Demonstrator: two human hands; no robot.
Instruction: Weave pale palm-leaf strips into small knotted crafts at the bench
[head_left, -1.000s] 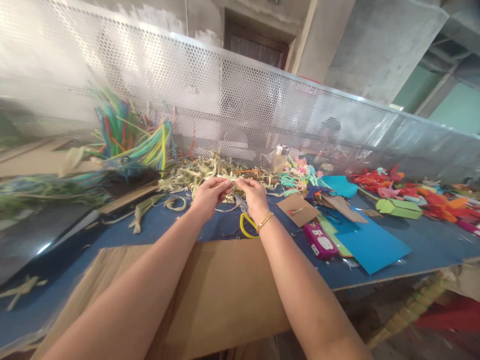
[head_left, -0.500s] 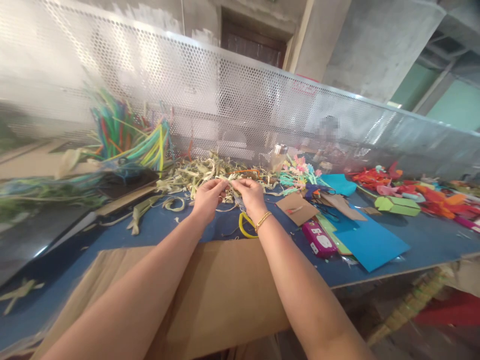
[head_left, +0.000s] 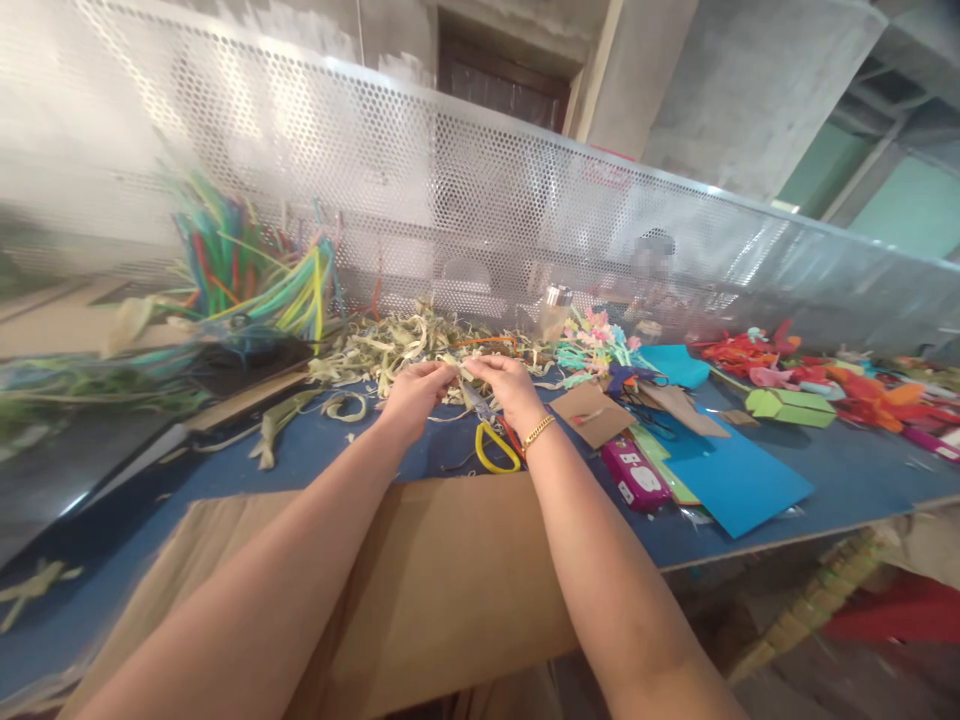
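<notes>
My left hand (head_left: 415, 400) is closed in a pinch, thumb against fingers, on a thin pale strip of dried plant (head_left: 450, 360). Close beside it, my right hand (head_left: 510, 390), below which a gold chain bracelet circles the wrist, pinches the same strip. The strip is small and partly hidden by the fingertips. Just behind both hands spreads a tangled heap of dried plant strips (head_left: 375, 350). Scissors with a yellow handle loop (head_left: 497, 466) lie under my right hand, which partly covers them.
Cardboard (head_left: 450, 590) lies at the near edge of the blue tabletop (head_left: 225, 475). Colourful pipe cleaners (head_left: 225, 250) stand at left. Blue sheets (head_left: 739, 480), a purple box (head_left: 636, 475) and red-orange pieces (head_left: 885, 400) lie at right. Behind rises a perforated metal panel (head_left: 390, 170).
My right hand has shifted slightly right and its fingers have straightened a little. More of the scissors shows beneath it. My left hand stays in its pinch.
</notes>
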